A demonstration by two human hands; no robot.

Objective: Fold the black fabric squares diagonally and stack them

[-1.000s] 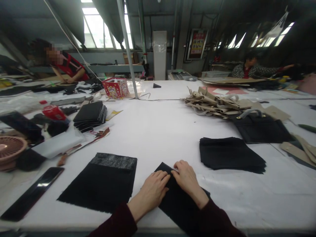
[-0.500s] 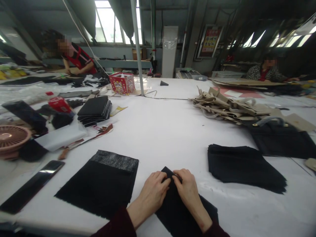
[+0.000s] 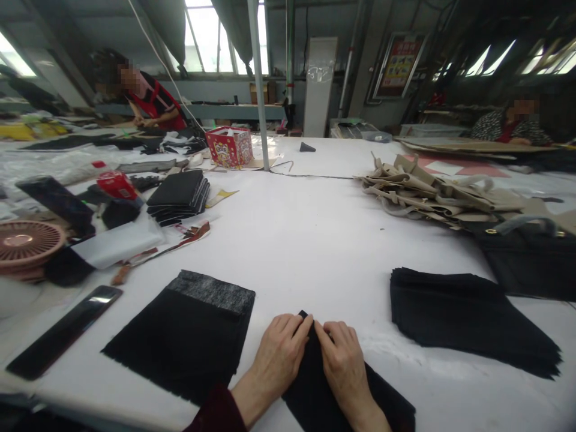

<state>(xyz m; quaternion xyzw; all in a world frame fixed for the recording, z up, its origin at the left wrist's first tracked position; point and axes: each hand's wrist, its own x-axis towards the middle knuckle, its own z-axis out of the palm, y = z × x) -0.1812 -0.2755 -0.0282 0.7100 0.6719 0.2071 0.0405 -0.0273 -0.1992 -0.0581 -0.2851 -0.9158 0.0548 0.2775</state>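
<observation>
Black fabric [image 3: 310, 396] stands pinched in a ridge at the bottom centre of the frame, and here are both hands on it! The left hand [image 3: 276, 366] and right hand [image 3: 344, 372] close narrow from either side, holding that fold between them. Just left sits a grey-banded black stack [image 3: 184, 339], further right another black stack [image 3: 468, 321], all on the white surface [image 3: 324, 240].

- One camera sits on the person's head.
- It faces forward and looks down at the two hands [image 3: 279, 360] on the white table [image 3: 315, 240].
- The hands are very near it, and the windows [image 3: 211, 36] are far off.
</observation>
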